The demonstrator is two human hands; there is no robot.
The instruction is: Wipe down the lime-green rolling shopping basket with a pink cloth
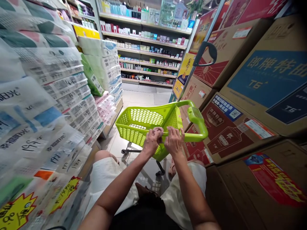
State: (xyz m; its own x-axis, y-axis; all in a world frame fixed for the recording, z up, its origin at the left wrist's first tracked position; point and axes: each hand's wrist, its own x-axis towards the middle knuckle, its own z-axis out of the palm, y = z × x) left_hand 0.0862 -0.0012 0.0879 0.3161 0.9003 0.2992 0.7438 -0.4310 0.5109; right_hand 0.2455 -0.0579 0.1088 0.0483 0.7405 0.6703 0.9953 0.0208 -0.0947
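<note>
At the middle of the dial stands one green shopping cart (134, 132), its basket opening toward 10 o'clock and two of its wheels (160, 173) showing below. On its near side, towards 5 o'clock, are the two hands, side by side: the right hand (174, 140) has its fingers curled over the cart's handle (203, 129), gripping it, while the left hand (152, 141) is bent in at the handle's end, though whether it grips cannot be told. Around 9 o'clock rise stacked paper packs (63, 80); "幸福阳光" can be made out three times lower down, the topmost partly cut off. Two yellow starburst tags (66, 194) lie near 8 o'clock, one reading "14.90", the other ending in ".90". At 11 o'clock, white packs (111, 60) bear "2600". Straight up at 12 stands a shelf unit (120, 18) with six boards countable, its small labels too tiny to read. Between 2 and 3, a carton (259, 73) says "郎牌特曲" on blue, with "T6" twice; just beneath, at 3, a dark red-printed carton (226, 127) repeats "郎牌特曲" and "T6", with one QR code. One dark loop grip (214, 54) tops a metal pole between 1 and 2.
</note>
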